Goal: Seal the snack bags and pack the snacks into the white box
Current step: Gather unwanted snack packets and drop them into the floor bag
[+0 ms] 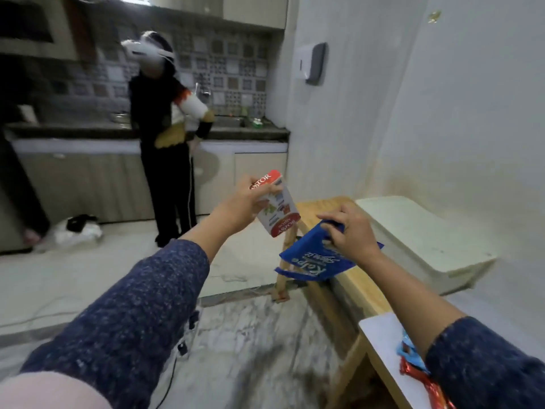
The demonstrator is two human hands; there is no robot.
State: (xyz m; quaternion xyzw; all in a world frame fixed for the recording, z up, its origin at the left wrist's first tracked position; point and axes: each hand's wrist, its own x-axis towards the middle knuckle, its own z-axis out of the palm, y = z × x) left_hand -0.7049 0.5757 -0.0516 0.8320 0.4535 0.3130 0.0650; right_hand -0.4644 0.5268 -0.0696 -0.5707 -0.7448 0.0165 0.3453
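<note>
Both hands are raised beside the wooden counter (351,278). Left hand (244,202) grips a red-and-white snack carton (278,208) held tilted in the air off the counter's far corner; the letters "STOR" read on its red top, the smaller print is blurred. Right hand (351,231) pinches the top of a blue snack bag (309,258) over the counter's edge; its upside-down white script reads roughly "Kolpo", the rest too smeared to read. On the counter, beyond the blue bag, lies the white box (418,240), its right end blurred. At the counter's near end a white sheet (383,335) carries blue and red wrappers (413,364), partly hidden by the right sleeve.
</note>
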